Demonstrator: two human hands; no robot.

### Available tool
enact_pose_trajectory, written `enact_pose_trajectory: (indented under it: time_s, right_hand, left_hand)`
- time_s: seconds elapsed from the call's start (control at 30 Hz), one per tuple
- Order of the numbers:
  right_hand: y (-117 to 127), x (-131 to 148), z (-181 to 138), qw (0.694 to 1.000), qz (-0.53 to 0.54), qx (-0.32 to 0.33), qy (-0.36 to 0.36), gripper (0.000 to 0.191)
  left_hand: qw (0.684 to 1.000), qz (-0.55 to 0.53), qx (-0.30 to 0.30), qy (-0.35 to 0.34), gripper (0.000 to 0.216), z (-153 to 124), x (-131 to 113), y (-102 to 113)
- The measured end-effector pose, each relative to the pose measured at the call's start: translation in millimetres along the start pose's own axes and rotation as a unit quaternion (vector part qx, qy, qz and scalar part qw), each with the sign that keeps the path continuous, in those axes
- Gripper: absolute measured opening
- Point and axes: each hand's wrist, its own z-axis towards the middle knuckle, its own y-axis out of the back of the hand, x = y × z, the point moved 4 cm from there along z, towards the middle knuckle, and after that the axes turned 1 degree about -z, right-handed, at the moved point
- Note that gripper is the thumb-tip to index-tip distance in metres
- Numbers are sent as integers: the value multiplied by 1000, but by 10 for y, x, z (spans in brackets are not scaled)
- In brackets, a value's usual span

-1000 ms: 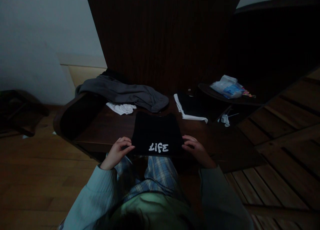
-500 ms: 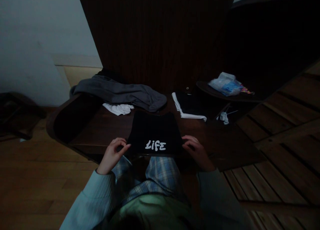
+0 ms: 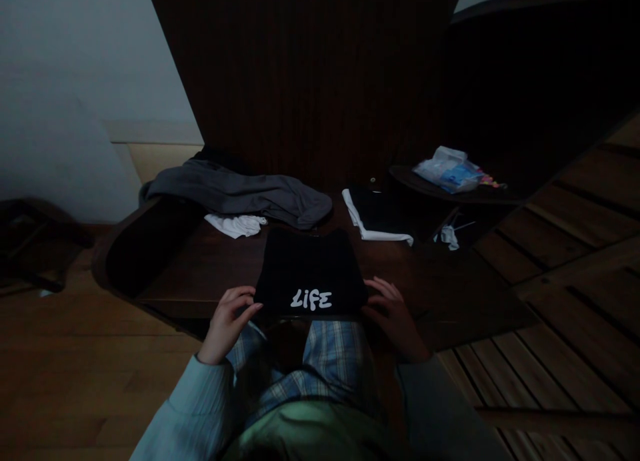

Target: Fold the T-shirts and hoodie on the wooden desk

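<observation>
A folded black garment [image 3: 313,264], with white lettering upside down to me, lies flat at the front edge of a dark wooden surface. My left hand [image 3: 231,321] is at its near left corner, the thumb on the cloth and the fingers bent loosely at the side edge, with a gap between them. At the near right corner is my right hand [image 3: 393,314], fingers apart and stretched along the edge, thumb lower down. Both hands touch the garment without a visible grip. Shadow hides part of the right hand.
Behind lie a dark grey garment [image 3: 240,191], a white cloth [image 3: 236,225] and a folded black-and-white garment [image 3: 377,214]. A plastic packet [image 3: 447,169] rests on a small raised shelf [image 3: 410,179] at right. Slatted wood [image 3: 540,367] is at lower right, a dark stool-like object [image 3: 35,244] at far left.
Fingers of both hands have loosened and spread at the garment's corners. The garment lies about as before; the whole view has shifted slightly.
</observation>
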Motion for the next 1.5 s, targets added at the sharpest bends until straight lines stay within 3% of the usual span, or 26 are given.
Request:
enact_pose_trajectory:
  time_s: [0.27, 0.4, 0.47, 0.57, 0.63, 0.77, 0.9, 1.1, 1.27, 1.5]
  right_hand:
    - [58, -54, -73, 999, 37, -26, -9, 22]
    - [111, 163, -163, 987, 49, -129, -82, 20]
    - [83, 428, -130, 981, 58, -168, -75, 19]
    - [-157, 882, 82, 992, 61, -104, 20, 25]
    - [-377, 1057, 251, 996, 50, -50, 58, 27]
    - [-711, 1054, 450, 997, -28, -24, 73, 37]
    - [-842, 961, 437, 991, -110, -10, 74, 39]
    - [-764, 896, 412, 989, -131, -13, 66, 36]
    - [-653, 768, 349, 985, -152, -9, 77, 42]
    - [-499, 565, 224, 986, -148, -64, 48, 44]
  left_hand:
    - [995, 5, -104, -2, 32, -112, -60, -1]
    - [981, 24, -191, -4, 22, -227, -348, -4]
    - [984, 42, -171, -34, 15, -213, -622, -98]
    - [989, 94, -53, -103, 18, -73, -997, -372]
    - [984, 134, -12, -118, 27, 48, -1082, -543]
    - [969, 227, 24, -98, 40, 214, -891, -793]
    - [956, 272, 45, -103, 42, 215, -725, -895]
    - [960, 262, 37, -97, 40, 203, -729, -812]
    - [966, 251, 32, -51, 40, 209, -552, -628]
    - [965, 260, -17, -7, 40, 189, -369, -536]
